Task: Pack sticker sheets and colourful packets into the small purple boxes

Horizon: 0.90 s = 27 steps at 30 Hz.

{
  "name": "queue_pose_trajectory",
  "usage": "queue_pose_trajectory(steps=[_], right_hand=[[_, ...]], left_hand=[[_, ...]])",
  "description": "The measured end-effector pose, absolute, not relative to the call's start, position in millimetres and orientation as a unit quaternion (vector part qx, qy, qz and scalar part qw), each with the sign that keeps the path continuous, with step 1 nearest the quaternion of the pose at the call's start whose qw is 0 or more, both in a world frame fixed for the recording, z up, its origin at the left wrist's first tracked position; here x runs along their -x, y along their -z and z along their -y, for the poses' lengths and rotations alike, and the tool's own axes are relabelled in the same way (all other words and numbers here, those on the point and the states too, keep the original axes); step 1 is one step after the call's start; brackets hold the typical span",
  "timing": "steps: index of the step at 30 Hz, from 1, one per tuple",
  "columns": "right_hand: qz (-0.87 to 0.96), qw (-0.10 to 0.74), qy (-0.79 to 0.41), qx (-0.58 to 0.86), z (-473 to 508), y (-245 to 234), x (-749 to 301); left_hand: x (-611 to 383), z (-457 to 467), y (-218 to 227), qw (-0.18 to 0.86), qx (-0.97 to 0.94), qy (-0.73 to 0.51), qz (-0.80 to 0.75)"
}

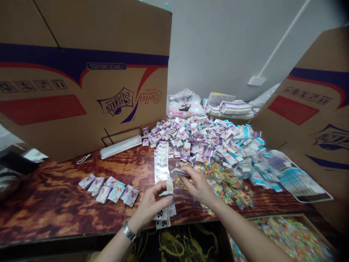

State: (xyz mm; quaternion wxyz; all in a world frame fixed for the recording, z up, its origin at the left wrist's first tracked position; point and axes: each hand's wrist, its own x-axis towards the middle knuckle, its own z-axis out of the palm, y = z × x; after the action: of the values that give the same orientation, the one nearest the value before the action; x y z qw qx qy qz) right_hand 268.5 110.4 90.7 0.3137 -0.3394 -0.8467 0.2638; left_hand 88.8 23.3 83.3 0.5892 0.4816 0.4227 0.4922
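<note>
My left hand (pixel 152 205) is closed in a pinch on a small folded white-and-purple card (pixel 169 187) near the table's front edge. My right hand (pixel 197 185) is just to its right, fingers pinched on a small clear packet (pixel 178 172) with colourful bits inside. Long sticker strips (pixel 161 162) lie on the table (pixel 54 196) between and beneath my hands. A loose spread of colourful packets (pixel 226 182) lies right of my right hand. Behind it rises a big heap of small printed cards (pixel 207 140).
Several finished cards (pixel 109 189) lie in a row at the left. Large cardboard cartons stand at the left (pixel 81 72) and right (pixel 313 109). A roll of clear bags (pixel 120 146), plastic bags and stacked sheets (pixel 231 107) sit at the back. A box of colourful packets (pixel 291 236) is lower right.
</note>
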Motion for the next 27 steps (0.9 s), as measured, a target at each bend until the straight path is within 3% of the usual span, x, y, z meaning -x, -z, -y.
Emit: queue_pose_trajectory(steps=[3,8,15,27], right_hand=[[0.819,0.283,-0.328,0.377,-113.6,-94.5,-274.4],[0.828,0.192,-0.428,0.306,-104.6,-99.2,-272.5],[0.847,0.160,-0.418,0.287,-97.4,-112.4,-275.8],[0.808,0.215,-0.433,0.336,-87.8,-107.5,-270.7]], left_hand=[[-80.1,-14.0,-88.4,0.551,-0.550,-0.462,-0.425],[-75.9,-9.5,-97.5,0.401,-0.693,-0.405,-0.441],[-75.7,-7.8,-96.7,0.262,-0.785,-0.355,-0.434],[-81.0,-7.5,-94.8,0.263,-0.770,-0.374,-0.446]])
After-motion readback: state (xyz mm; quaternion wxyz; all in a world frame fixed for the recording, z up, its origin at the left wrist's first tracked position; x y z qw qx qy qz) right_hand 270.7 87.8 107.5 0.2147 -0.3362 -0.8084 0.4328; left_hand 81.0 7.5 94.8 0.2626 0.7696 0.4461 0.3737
